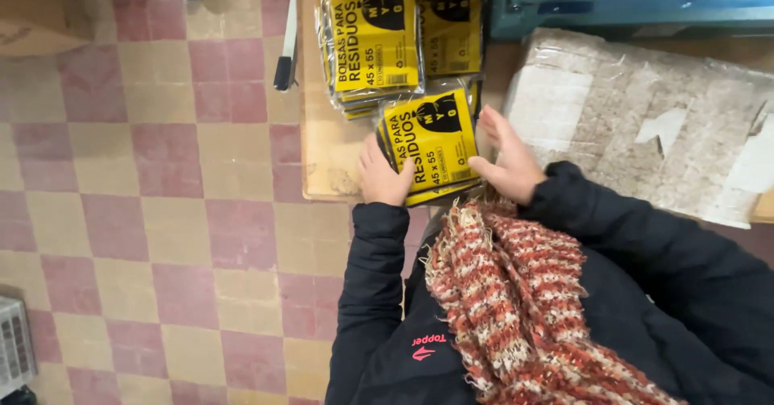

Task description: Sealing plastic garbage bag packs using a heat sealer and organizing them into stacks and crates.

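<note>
1. A pink-and-cream checkered floor (161, 211) is lying beside a wooden table (322, 155).
2. At the table's near edge, the left hand (381, 178) and right hand (506, 159) are gripping a small stack of yellow packets (430, 141) from both sides.
3. Farther back, two taller piles (375, 42) are already sitting squared; the held stack is not yet placed with them.

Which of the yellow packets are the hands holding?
The nearest yellow packet, gripped between left hand and right hand; the other stacks lie untouched farther back.
</note>
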